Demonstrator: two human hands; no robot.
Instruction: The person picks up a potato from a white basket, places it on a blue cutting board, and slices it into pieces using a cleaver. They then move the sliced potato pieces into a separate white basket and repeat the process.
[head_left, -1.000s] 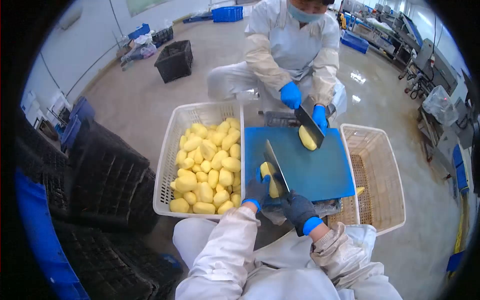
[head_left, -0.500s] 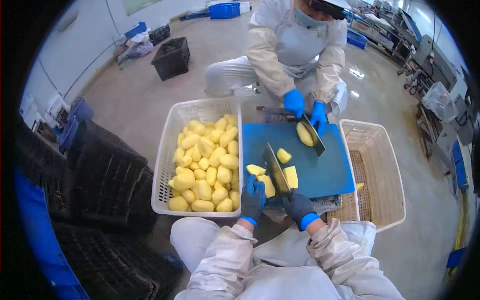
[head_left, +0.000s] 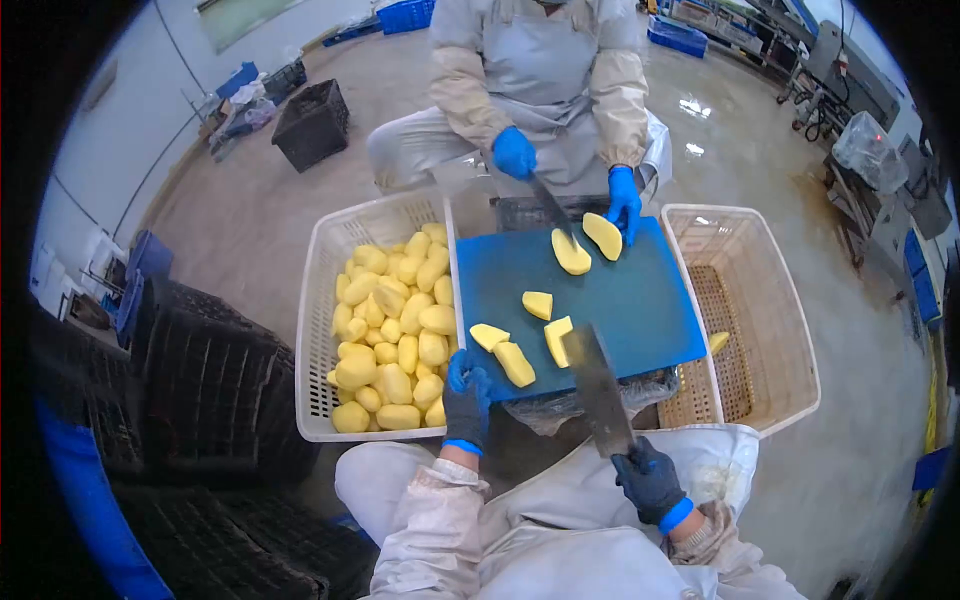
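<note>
My right hand [head_left: 650,482], in a dark glove with a blue cuff, grips the handle of a cleaver [head_left: 600,395]. The blade points up and away, its tip over the near edge of the blue cutting board [head_left: 640,310]. My left hand [head_left: 467,398], gloved in dark and blue, hovers between the board's left corner and the potato crate, its fingers loosely apart with nothing visible in them. On the board lie several cut potato pieces [head_left: 514,364], one of them a chunk [head_left: 537,304] set farther back. Peeled potatoes [head_left: 395,330] fill the white crate [head_left: 318,400] at the left.
Across the board, a co-worker's blue-gloved hand [head_left: 515,153] holds a knife [head_left: 552,208] beside a halved potato [head_left: 571,252]; their other hand [head_left: 624,205] is by the second half [head_left: 603,236]. A white crate [head_left: 790,340] stands right. Black crates [head_left: 200,370] are stacked left.
My right hand has drawn the cleaver back and right, away from the cut pieces. My left hand has shifted left off the pieces. The co-worker's potato is now in two halves.
</note>
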